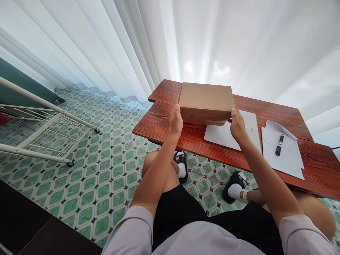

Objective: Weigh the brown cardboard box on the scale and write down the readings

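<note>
A box (205, 102) is gripped at its sides by the left hand (175, 122) and right hand (238, 125) over a wooden table (170, 122); green floor tiles (106, 156) and white curtains (111, 46) are seen around.

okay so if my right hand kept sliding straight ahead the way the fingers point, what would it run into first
Your right hand already rests against the cardboard box, fingers pointing away from you along its right side. Straight on, the wooden table looks free up to the white curtain, though depth is hard to judge.
</note>
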Demonstrator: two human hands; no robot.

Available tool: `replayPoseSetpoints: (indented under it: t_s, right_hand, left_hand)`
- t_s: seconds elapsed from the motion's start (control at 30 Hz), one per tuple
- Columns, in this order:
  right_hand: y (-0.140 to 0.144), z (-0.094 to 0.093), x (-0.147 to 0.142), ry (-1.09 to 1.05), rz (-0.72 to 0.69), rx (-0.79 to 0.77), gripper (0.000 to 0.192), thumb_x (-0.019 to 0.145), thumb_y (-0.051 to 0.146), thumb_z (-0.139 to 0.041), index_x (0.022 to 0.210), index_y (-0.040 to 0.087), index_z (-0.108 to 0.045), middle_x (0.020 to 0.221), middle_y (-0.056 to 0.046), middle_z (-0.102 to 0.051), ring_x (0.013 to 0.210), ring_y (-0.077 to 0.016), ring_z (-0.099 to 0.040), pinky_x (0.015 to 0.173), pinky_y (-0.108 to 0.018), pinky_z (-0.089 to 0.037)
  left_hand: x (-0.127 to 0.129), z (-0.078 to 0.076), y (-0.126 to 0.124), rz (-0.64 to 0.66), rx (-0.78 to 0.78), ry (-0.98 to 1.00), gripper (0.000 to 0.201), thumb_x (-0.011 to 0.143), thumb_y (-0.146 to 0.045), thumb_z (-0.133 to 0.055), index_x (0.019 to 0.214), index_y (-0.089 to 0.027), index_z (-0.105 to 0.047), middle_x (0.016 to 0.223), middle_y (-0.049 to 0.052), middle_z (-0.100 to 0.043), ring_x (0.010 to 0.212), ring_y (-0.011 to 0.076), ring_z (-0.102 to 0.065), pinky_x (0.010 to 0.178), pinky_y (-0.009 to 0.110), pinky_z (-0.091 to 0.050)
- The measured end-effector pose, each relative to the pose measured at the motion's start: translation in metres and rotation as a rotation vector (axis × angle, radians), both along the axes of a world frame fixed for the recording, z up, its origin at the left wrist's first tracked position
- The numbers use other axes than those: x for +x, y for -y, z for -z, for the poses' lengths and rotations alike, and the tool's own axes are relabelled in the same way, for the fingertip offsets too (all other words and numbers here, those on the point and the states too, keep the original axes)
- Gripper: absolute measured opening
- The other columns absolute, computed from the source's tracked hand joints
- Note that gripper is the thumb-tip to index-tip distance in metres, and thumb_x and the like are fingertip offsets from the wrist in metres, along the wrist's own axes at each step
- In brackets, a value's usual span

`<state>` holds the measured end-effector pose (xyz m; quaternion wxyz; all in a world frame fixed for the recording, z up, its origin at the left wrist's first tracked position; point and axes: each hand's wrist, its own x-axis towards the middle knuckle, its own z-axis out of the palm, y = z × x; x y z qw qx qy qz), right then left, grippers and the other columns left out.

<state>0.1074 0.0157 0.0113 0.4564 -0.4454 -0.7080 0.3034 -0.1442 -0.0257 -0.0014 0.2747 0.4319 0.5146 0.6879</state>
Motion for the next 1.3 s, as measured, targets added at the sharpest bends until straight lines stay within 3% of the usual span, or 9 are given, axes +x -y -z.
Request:
replayPoseSetpoints:
  t_s: [0.4,0.53,0.7,0.87,1.3]
  right_hand:
    - [-0.016,0.009,-0.068,-0.029,-0.081,-0.090,0.059,0.108,0.061,-0.026,0.154,0.033,-0.050,0.155,-0.004,-0.052,0.144,-0.0284,-0.048,0.119,-0.054,-0.043]
    - [-0.015,0.009,-0.081,-0.006,-0.081,-0.083,0.058,0.107,0.059,-0.026,0.151,0.030,-0.052,0.154,-0.005,-0.053,0.145,-0.0281,-0.047,0.122,-0.053,-0.038]
    - [-0.013,0.011,-0.087,-0.002,-0.077,-0.078,0.060,0.106,0.060,-0.027,0.142,0.025,-0.059,0.152,-0.007,-0.056,0.142,-0.0289,-0.049,0.121,-0.051,-0.038]
    - [-0.012,0.016,-0.089,0.007,-0.097,-0.112,0.060,0.107,0.062,-0.026,0.145,0.028,-0.057,0.148,-0.006,-0.058,0.137,-0.0289,-0.052,0.117,-0.051,-0.042]
    - [-0.011,0.019,-0.088,0.052,-0.087,-0.096,0.064,0.105,0.061,-0.024,0.145,0.025,-0.059,0.150,-0.009,-0.056,0.138,-0.0304,-0.052,0.117,-0.051,-0.041]
  left_hand:
    - [-0.050,0.005,0.000,-0.232,0.035,0.025,0.048,0.106,-0.046,-0.034,0.133,-0.020,-0.065,0.147,0.007,-0.059,0.147,0.0204,-0.045,0.127,0.033,-0.033]
    - [-0.057,0.009,-0.003,-0.255,0.017,0.069,0.045,0.108,-0.043,-0.032,0.133,-0.022,-0.063,0.143,0.006,-0.061,0.142,0.0196,-0.050,0.124,0.034,-0.038]
    - [-0.060,0.011,-0.003,-0.273,-0.040,0.078,0.034,0.105,-0.040,-0.047,0.129,-0.020,-0.060,0.142,0.009,-0.061,0.137,0.0232,-0.054,0.117,0.037,-0.044]
    - [-0.060,0.012,-0.001,-0.282,-0.120,0.120,0.031,0.104,-0.037,-0.047,0.129,-0.024,-0.059,0.142,0.008,-0.060,0.132,0.0243,-0.057,0.110,0.036,-0.049]
    - [-0.056,0.010,0.001,-0.315,-0.142,0.131,0.028,0.101,-0.030,-0.045,0.124,-0.022,-0.061,0.140,0.007,-0.061,0.134,0.0246,-0.055,0.114,0.035,-0.046]
